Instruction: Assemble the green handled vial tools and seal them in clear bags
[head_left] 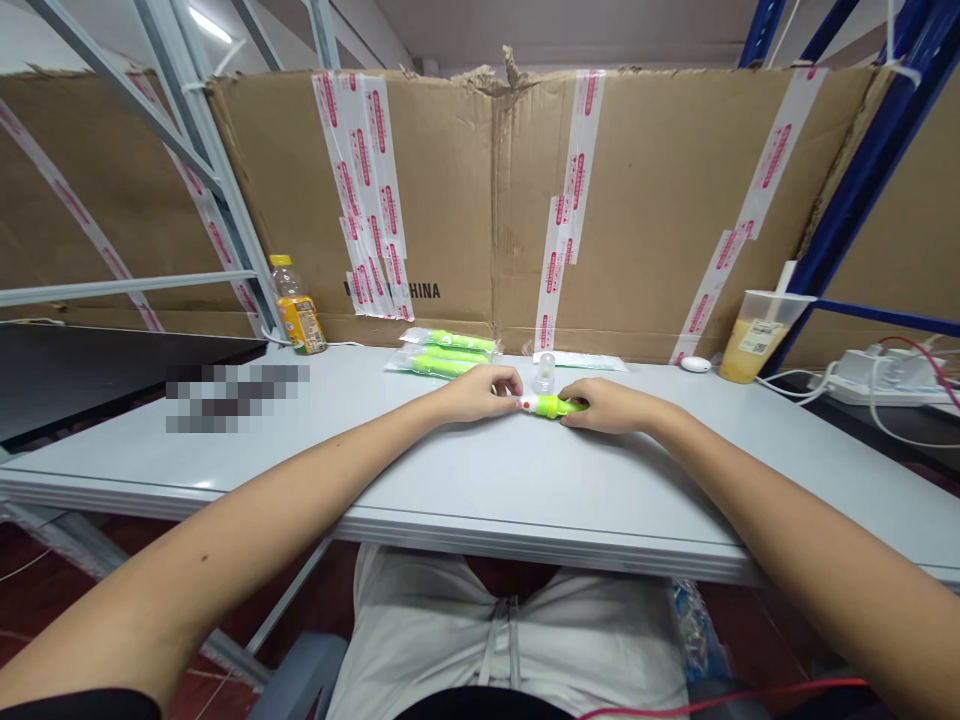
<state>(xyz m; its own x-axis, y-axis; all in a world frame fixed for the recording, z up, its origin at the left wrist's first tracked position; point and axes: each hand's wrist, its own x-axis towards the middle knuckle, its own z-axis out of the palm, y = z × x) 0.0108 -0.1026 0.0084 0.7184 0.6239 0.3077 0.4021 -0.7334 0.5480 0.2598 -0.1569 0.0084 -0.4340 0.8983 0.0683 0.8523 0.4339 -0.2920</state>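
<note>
Between my two hands lies a slim lime-green and white tube-shaped device (550, 406) with red spots on its white part. It is held level, just over or touching the tabletop. The fingers of my left hand (480, 392) are closed at its white end. My right hand (611, 404) has its fingers wrapped round the green end, hiding that tip. Right behind the device stands a small clear plastic piece (546, 372), like a cap. Several green items in clear bags (450, 352) lie beyond my left hand. A flat clear packet (579, 361) rests behind my right hand.
The grey-white table (495, 480) backs onto a taped cardboard panel (450, 200). An orange drink bottle (298, 310) stands at the back left. A plastic drink cup (754, 335), a white oval object (696, 365) and a cabled power strip (877, 385) are on the right.
</note>
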